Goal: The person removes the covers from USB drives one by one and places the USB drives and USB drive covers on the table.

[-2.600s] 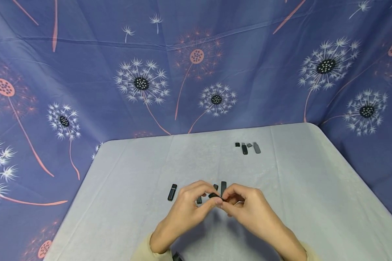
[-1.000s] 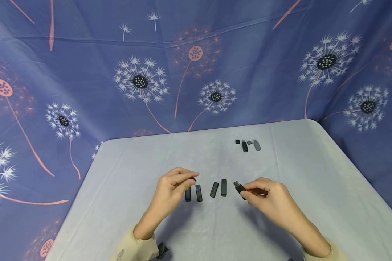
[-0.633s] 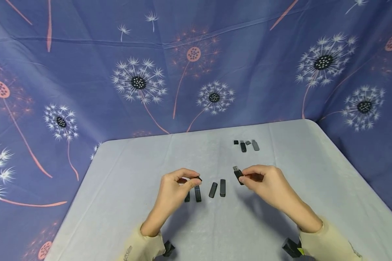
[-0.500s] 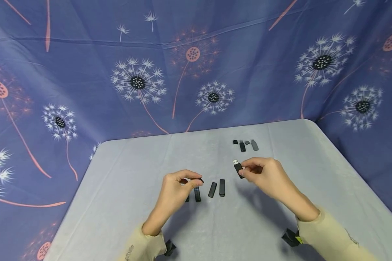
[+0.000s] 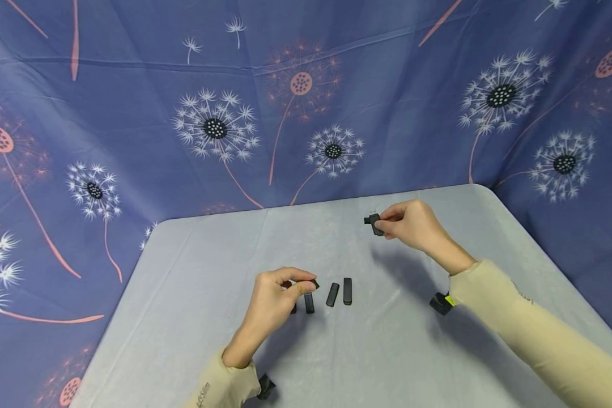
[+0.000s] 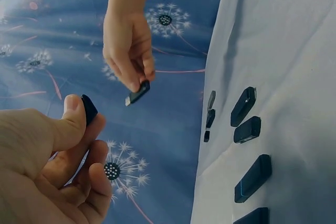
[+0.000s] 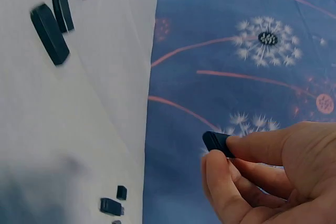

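Observation:
Between thumb and fingertips my right hand (image 5: 410, 226) pinches a black USB flash drive (image 5: 375, 225), held above the far right part of the table. Its bare metal plug shows in the left wrist view, where the same flash drive (image 6: 139, 93) tilts downward. My left hand (image 5: 275, 297) pinches a small black cap (image 6: 89, 109), nearer the table's middle. Two black flash drives (image 5: 348, 291) (image 5: 332, 294) lie just right of the left hand. Two more, one with a blue line (image 5: 309, 303), sit partly hidden under that hand.
At the back right, a small black cap (image 7: 122, 192) lies beside an uncapped black flash drive (image 7: 110, 206); my right hand mostly covers this group in the head view. A patterned blue cloth (image 5: 265, 170) hangs behind the white-covered table (image 5: 209, 255).
My hands were together on one flash drive and have since parted, the cap in the left and the drive in the right. The right hand has moved toward the back; the left has stayed nearly still lately.

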`<state>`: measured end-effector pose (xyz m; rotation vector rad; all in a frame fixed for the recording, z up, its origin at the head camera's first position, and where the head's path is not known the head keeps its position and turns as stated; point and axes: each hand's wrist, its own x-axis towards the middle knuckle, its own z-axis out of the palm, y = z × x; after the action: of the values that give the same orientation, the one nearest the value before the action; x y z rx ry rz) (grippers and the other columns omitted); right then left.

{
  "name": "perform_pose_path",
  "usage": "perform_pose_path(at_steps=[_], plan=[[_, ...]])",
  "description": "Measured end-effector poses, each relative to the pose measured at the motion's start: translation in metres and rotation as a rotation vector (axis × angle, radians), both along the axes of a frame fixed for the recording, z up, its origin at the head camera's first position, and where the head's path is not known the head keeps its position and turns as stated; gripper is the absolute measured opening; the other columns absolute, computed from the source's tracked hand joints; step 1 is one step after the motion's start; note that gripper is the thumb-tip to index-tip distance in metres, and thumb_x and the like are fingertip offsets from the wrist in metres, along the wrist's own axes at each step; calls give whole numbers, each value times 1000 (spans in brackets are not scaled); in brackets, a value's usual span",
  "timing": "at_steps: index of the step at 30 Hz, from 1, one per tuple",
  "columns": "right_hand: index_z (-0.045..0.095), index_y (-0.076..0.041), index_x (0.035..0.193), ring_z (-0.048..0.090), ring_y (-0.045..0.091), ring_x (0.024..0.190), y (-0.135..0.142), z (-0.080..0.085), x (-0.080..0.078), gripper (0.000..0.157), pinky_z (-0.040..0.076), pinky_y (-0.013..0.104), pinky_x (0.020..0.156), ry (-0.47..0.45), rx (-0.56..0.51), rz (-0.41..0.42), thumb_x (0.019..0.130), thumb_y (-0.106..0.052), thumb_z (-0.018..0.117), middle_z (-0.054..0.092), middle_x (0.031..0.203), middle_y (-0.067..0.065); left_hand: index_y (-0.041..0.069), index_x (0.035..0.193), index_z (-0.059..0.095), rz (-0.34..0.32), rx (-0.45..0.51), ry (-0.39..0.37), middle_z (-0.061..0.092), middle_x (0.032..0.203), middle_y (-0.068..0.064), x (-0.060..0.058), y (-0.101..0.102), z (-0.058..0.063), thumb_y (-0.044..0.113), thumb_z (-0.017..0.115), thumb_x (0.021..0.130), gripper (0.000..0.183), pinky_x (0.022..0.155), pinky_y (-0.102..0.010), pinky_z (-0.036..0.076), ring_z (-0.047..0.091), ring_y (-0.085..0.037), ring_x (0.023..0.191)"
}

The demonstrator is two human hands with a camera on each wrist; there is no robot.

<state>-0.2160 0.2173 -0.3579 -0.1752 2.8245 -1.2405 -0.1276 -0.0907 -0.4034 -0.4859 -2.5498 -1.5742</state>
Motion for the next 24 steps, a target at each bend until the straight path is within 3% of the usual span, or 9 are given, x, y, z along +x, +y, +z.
perform_pose_path(at_steps=[7,15,21,24], plan=[[72,2,120,78,26,89,-3,-2,-37,32,63,36,75,-132,-39,-50,98,-20,72,74,114,24,26,94,83,-2,-2,7,79,87,12,0,0,0,22,84,85,9,62,-24,50,68,-5,75],[73,5,118,78,21,78,-12,-20,-71,31,64,41,79,-186,-9,-92,97,-17,74,75,109,24,28,95,83,-6,0,-1,79,88,12,-1,-1,2,25,83,86,9,60,-24,50,70,-10,76],[71,8,118,77,31,93,-20,-32,-86,31,60,46,92,-301,-19,-69,97,-15,73,75,111,23,29,96,83,-7,20,-49,79,90,11,-1,-3,2,26,82,88,9,57,-23,49,71,-18,78],[71,8,117,77,33,95,-22,-39,-90,29,59,47,93,-321,-22,-69,97,-13,73,75,112,23,29,96,83,-17,32,-49,79,90,11,-2,-3,3,26,82,88,8,58,-24,51,71,-16,78]])
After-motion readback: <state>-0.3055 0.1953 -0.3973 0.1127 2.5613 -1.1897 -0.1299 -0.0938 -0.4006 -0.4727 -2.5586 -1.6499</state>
